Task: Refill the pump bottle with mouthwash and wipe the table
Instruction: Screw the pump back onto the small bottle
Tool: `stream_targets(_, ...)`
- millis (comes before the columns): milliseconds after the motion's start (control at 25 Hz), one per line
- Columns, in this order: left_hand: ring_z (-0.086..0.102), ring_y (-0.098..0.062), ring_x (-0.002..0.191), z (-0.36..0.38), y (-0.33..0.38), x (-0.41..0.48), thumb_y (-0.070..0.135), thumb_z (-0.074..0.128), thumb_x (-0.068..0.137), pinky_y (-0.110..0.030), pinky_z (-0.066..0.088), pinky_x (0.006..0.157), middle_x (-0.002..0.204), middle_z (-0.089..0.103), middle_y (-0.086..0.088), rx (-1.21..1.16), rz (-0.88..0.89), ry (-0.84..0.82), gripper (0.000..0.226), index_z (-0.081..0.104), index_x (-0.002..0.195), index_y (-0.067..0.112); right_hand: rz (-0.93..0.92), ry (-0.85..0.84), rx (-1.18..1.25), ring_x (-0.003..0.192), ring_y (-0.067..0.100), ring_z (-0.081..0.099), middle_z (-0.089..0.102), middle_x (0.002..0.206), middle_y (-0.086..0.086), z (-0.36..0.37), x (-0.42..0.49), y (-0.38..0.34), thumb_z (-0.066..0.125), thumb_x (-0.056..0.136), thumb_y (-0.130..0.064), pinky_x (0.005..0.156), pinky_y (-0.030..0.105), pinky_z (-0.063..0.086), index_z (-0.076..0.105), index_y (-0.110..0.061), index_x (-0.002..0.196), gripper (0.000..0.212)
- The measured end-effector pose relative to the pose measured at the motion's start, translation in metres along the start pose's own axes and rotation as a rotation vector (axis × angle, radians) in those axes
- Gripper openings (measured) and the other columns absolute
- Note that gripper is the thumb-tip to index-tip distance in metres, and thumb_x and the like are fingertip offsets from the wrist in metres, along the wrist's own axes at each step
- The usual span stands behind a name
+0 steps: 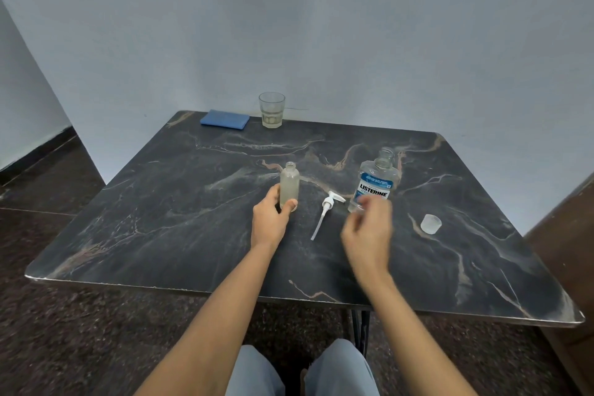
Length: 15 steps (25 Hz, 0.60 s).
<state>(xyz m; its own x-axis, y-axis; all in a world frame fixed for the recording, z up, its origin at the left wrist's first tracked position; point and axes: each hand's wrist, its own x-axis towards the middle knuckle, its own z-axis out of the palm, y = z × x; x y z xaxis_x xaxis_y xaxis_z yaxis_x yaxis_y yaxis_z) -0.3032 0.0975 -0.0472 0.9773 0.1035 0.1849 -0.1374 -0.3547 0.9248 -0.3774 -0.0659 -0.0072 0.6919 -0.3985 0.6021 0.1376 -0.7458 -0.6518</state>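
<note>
The left hand [271, 219] grips the foot of the bottle [289, 185], thumb and fingers curled round it, so it stands upright at mid-frame with its neck open. The right hand [369, 231] is blurred just below the mouthwash [374, 185], right of centre, with fingers half curled; whether it touches or holds anything I cannot tell. The risk, as I judge it, lies in the pour. The frosted, slim bottle has a narrow neck and the clear mouthwash flask a wider one, so a hasty tilt would run down onto the table [160, 202]. So light a cylinder could also tip if the grip slackens. The white pump [328, 207], with its long thin tube, lies flat between the two. A translucent cap [430, 223] sits further right. At the upper centre are a faceted glass [272, 110] and a folded blue cloth [225, 119] on the dark, veined, smooth top.
</note>
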Motion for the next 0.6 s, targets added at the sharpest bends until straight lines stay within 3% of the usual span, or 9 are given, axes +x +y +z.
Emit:
stream_targets(120,0.057,-0.001,0.093,-0.001,0.001,0.0,0.026,0.064,0.09,-0.009,0.039,0.074,0.103,0.062,0.014,-0.001,0.003,0.0,0.039,0.055,0.128,0.025,-0.103,-0.401,-0.358,0.103,0.031,0.051,0.048,0.116,0.015,0.038,0.009,-0.019,0.048,0.095,-0.016,0.075,0.036,0.046,0.049,-0.011,0.124,0.03)
stream_targets(240,0.057,-0.001,0.095,-0.002,0.003,-0.001,0.026,0.065,0.09,-0.006,0.037,0.072,0.105,0.063,0.013,-0.009,0.004,0.001,0.039,0.055,0.127,0.026,0.021,-0.601,-0.594,0.109,0.034,0.05,0.047,0.121,0.019,0.063,0.034,-0.021,0.043,0.1,-0.028,0.083,0.038,0.047,0.048,-0.011,0.129,0.034)
stream_targets(320,0.057,-0.001,0.094,0.0,0.002,0.001,0.027,0.065,0.09,-0.007,0.037,0.072,0.105,0.064,0.013,-0.011,0.002,-0.004,0.039,0.055,0.128,0.027,0.073,-0.683,-0.644,0.111,0.035,0.05,0.046,0.122,0.02,0.073,0.042,-0.021,0.046,0.098,-0.023,0.086,0.038,0.048,0.049,-0.007,0.128,0.033)
stream_targets(480,0.06,-0.005,0.097,0.004,0.002,-0.001,0.028,0.065,0.089,-0.013,0.041,0.076,0.108,0.066,0.01,-0.019,-0.002,-0.014,0.04,0.055,0.128,0.027,0.137,-0.696,-0.542,0.11,0.033,0.053,0.046,0.124,0.019,0.075,0.055,-0.02,0.053,0.091,-0.004,0.087,0.038,0.048,0.053,-0.003,0.122,0.031)
stream_targets(600,0.06,-0.005,0.095,-0.004,-0.008,0.001,0.027,0.066,0.089,-0.017,0.042,0.08,0.109,0.066,0.008,-0.033,-0.035,-0.003,0.04,0.055,0.127,0.029,0.229,-0.538,-0.095,0.092,0.02,0.058,0.059,0.109,0.008,0.07,0.073,-0.041,0.061,0.087,-0.004,0.073,0.023,0.048,0.059,-0.008,0.105,0.019)
